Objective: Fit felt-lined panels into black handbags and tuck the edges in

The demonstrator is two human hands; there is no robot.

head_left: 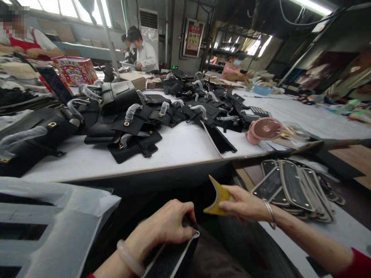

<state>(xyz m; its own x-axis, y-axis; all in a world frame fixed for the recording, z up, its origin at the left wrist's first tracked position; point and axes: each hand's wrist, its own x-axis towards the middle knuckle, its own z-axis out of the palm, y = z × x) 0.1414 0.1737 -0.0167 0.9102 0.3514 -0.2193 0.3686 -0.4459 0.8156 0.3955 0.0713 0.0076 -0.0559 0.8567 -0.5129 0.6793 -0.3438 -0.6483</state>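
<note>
My left hand [171,226] is closed on the end of a black leather bag piece [176,256] with a pale edge, held low over my lap. The rest of that piece runs down out of the picture. In my right hand [240,202] is a curved yellow scraper-like piece [217,197], pinched between thumb and fingers, its hollowed edge facing left. It stays apart from the black piece. To the right of that hand lies a pile of black oval-ended panels [295,185] with light rims and small metal studs.
Black handbags [133,119] with wrapped handles crowd the white table [174,144]. A black strip-shaped piece [218,139] and a pink fan [262,129] are near its front edge. Translucent sheeting [66,208] covers something at left. Co-workers [146,54] sit beyond the table.
</note>
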